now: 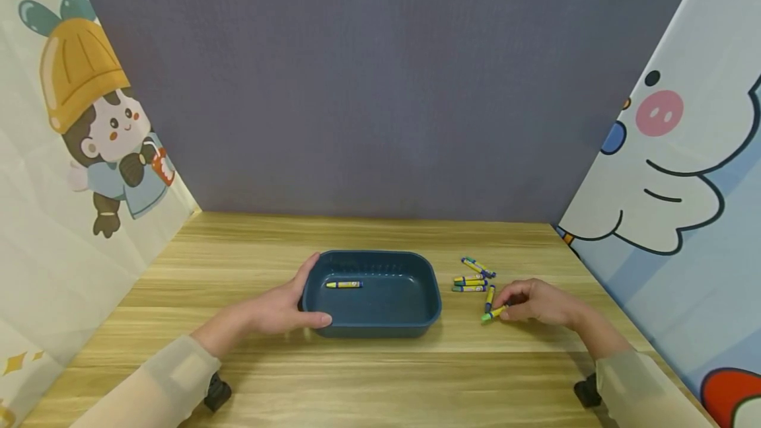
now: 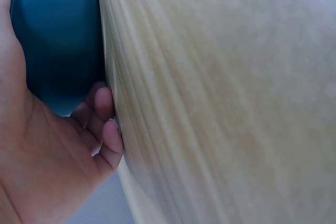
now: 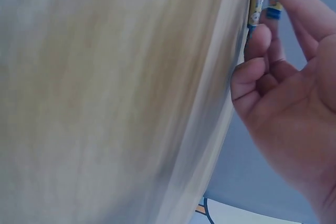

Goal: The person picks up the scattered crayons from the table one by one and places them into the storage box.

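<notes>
My left hand (image 1: 278, 308) grips the left end of a dark blue plastic bin (image 1: 380, 331), thumb at its front rim and fingers round the far corner. One yellow-wrapped crayon (image 1: 344, 285) lies inside, toward the left. To the right of the bin, my right hand (image 1: 545, 304) pinches a light green crayon (image 1: 492, 315) between thumb and fingers, low over the table. Just beyond its tip lies a blue-ended crayon (image 1: 490, 298). The right wrist view shows the pinched crayon's blue end (image 3: 274, 11) between the fingers.
Several more crayons (image 1: 470, 283) lie in a loose group right of the bin, with a crossed pair (image 1: 478, 267) behind them. The wooden table (image 1: 368, 382) meets a grey panel (image 1: 380, 98) at the back and printed cartoon panels (image 1: 672, 203) at the sides.
</notes>
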### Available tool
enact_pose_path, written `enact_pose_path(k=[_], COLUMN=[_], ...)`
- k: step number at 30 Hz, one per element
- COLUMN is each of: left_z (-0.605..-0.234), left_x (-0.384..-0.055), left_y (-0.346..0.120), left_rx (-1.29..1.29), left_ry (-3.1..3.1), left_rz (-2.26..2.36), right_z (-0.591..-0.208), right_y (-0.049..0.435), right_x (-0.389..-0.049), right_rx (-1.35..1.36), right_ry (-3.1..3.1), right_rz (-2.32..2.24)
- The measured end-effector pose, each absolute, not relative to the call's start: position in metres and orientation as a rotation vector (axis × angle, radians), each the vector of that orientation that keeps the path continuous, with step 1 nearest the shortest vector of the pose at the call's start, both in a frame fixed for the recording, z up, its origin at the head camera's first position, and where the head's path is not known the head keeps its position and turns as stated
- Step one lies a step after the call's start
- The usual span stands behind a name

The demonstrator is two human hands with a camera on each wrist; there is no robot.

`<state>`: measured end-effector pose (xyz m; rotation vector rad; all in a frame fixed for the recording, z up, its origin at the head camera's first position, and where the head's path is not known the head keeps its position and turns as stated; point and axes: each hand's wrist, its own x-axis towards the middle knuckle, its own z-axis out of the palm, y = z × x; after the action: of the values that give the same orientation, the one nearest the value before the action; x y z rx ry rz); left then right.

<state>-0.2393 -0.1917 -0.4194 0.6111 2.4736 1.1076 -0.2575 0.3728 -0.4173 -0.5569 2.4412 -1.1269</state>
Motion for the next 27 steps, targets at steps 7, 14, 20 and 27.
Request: enact_pose_path(k=[7, 14, 20, 27], left_z=[-0.420, -0.421, -0.420, -0.419], left_x=[-0.240, -0.240, -0.239, -0.238], left_y=[-0.192, -0.192, -0.191, -0.191], left_rx=[0.611, 0.617, 0.612, 0.605], left_ry=[2.481, 2.492, 2.498, 2.488], left_rz=[1.102, 1.099, 1.089, 1.096], right_z=[-0.406, -0.397, -0.386, -0.374], right_y=[0.363, 0.345, 0.329, 0.310], right_x=[-0.252, -0.250, -0.248, -0.249], right_rx=[-0.591, -0.666, -0.596, -0.544], right_ry=[2.478, 2.550, 2.598, 2.632], right_rz=[-1.193, -1.223, -1.269, -1.301])
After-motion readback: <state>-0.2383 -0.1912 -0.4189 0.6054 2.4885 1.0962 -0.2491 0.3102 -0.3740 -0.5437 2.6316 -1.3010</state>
